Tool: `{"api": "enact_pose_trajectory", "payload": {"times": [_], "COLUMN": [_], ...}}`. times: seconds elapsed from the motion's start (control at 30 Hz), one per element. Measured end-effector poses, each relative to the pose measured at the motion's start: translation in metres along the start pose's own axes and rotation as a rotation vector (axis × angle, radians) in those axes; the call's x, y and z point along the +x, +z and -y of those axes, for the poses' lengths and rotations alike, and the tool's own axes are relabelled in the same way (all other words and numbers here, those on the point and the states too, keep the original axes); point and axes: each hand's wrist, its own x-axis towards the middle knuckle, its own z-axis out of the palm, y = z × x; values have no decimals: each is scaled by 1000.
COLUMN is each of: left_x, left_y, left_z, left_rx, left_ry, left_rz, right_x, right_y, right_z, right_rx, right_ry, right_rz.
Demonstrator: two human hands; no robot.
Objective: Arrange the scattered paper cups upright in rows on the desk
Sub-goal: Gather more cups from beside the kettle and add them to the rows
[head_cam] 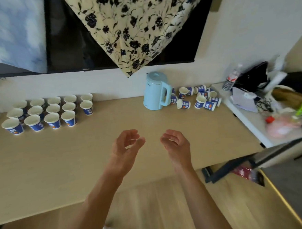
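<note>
The cups were small paper ones, printed blue outside with an orange mark, and white inside and at the rim. 14 upright cups [52,109] were set in 3 rows at the far left of the desk [95,154], near the wall: 5 at the back, 5 in the middle, 4 in front. The scattered cups [199,101] were bunched at the far right, just beside a pale blue kettle [156,90]. Several were lying on their sides and a few stood upright; their number could not be told.

The left hand [126,143] and right hand [175,141] were held over the middle of the desk, well apart from both groups, with palms turned toward each other. The fingers of both were loosely curled, and nothing was gripped by either. Both forearms were stretched forward from the near edge.
</note>
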Motion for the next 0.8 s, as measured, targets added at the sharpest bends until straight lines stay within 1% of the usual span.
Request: {"api": "enact_pose_trajectory", "payload": {"times": [0.17,0.3,0.47,0.7,0.8], "left_x": [2,23,70,145,169], "left_y": [71,113,171,252,272], "left_z": [-9,-6,3,3,-3], "left_rx": [65,105,97,30,4], "left_ry": [9,11,5,-86,-121], "left_rz": [100,162,208,225,209], "right_x": [16,40,92,184,225], "right_y": [-75,-109,-139,-186,-195], "right_z": [4,-1,-9,3,7], "right_rx": [-36,-29,-53,-142,-205], "right_ry": [32,81,111,146,155], "right_rz": [-101,-132,-157,-155,-112]}}
